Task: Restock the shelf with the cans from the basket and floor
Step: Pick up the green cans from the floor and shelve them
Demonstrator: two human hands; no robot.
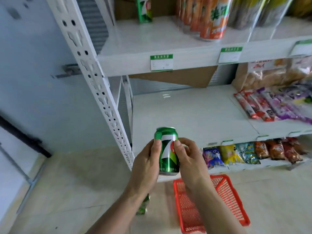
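Both hands grip one green can upright in front of the shelf: left hand wrapped around its side, right hand pinching the other. Another can lies on the floor beside the red basket. Releasing one hand carelessly could let the smooth can slip.

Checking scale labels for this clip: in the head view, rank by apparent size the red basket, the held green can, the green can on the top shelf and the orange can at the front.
1. red basket
2. held green can, though nearness to the camera inflates it
3. orange can and green can on the top shelf: both cut off by the frame edge, so unranked.
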